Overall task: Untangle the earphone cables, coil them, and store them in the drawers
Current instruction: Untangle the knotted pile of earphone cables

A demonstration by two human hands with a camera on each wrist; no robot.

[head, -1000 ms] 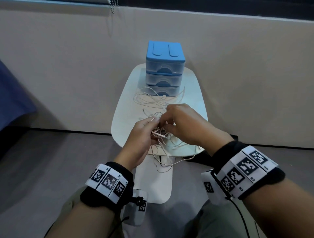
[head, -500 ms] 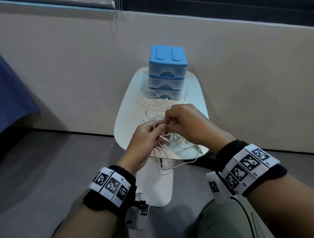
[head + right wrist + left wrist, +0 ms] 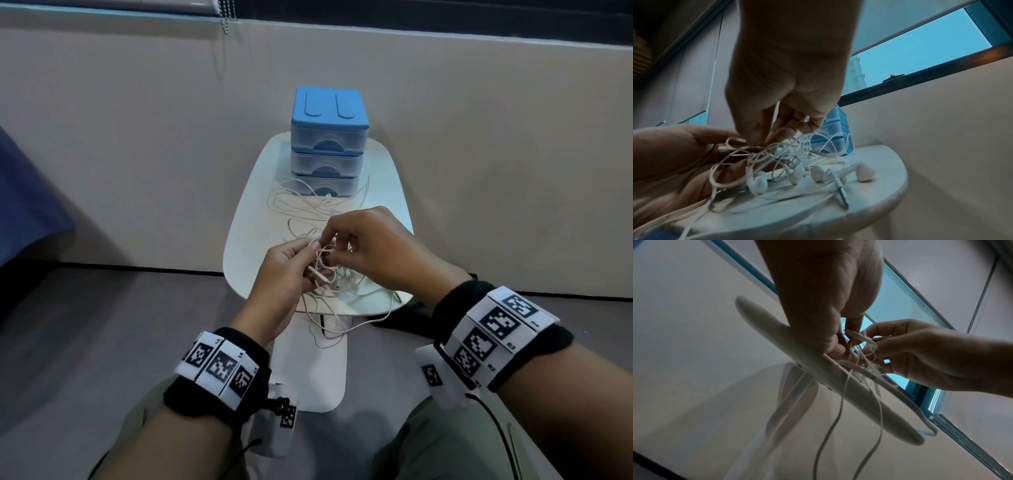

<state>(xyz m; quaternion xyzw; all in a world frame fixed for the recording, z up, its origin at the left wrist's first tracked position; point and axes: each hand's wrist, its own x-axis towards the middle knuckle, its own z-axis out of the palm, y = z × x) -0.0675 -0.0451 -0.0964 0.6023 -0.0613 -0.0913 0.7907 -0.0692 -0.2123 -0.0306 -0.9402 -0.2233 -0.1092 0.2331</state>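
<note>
- The person's two hands meet over the near edge of a small white table (image 3: 246,236), with a messy knot of earphone cables (image 3: 325,270) between them.
- The left hand (image 3: 284,270) comes in from the left with its back facing up. Its fingers curl under the knot and its thumb sits on top, so it holds the bunch.
- The right hand (image 3: 373,250) comes in from the right, a bit higher than the left one. Its thumb and first finger pinch one thin strand at the top of the knot, and the other fingers curl in below.
- In the right wrist view, the fingertips (image 3: 784,133) point down into the tangle, and the left hand (image 3: 670,155) lies open-palmed under the wires.
- In the left wrist view, both hands are dark shapes and the wires pass between them. The left hand (image 3: 824,305) is close up and the right hand (image 3: 931,353) reaches in from the side.
- The cables have no one direction. They loop every way. Some loops spread flat on the table toward the drawers, and a few long strands hang down over the near edge.
- Four white earbuds (image 3: 818,173) lie on the tabletop below the hands, beside a metal plug (image 3: 842,193).
- The blue drawer box (image 3: 329,144) stands upright at the far end of the table by the wall. It has three drawers stacked up, all shut, with their fronts facing the person.
- Both wrists wear black bands (image 3: 219,366) with black-and-white square patterns.
</note>
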